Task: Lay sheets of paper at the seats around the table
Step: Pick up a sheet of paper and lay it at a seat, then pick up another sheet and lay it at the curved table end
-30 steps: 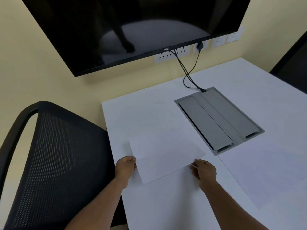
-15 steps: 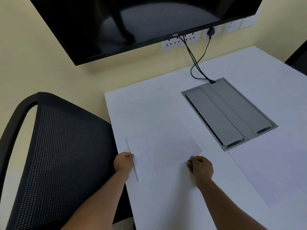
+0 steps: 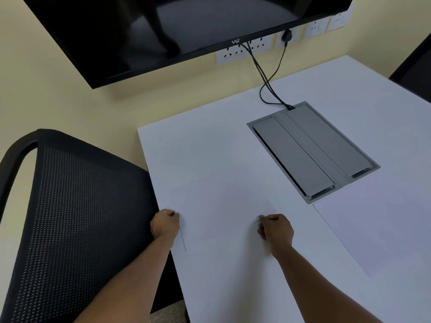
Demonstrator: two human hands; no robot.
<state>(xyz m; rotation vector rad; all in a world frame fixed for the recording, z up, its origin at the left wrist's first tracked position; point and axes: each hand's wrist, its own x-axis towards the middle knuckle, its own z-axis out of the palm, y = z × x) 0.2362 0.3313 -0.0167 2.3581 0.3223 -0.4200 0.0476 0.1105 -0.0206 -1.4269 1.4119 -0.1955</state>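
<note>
A white sheet of paper (image 3: 221, 206) lies flat on the white table (image 3: 210, 145), in front of the black mesh chair (image 3: 77, 217) at the table's left side. My left hand (image 3: 165, 226) pinches the sheet's left edge near the table's rim. My right hand (image 3: 276, 229) pinches its right near corner. Both fists are closed on the paper. A second white sheet (image 3: 377, 229) lies flat on the table to the right, untouched.
A grey cable box lid (image 3: 312, 150) is set into the table's middle, with black cables (image 3: 268, 78) running up to wall sockets. A dark screen (image 3: 163, 26) hangs on the wall. Another dark chair (image 3: 417, 66) shows at the far right.
The sheet was held tilted above the table and has come down flat onto it. Both hands moved slightly toward the chair side with it and kept their grip.
</note>
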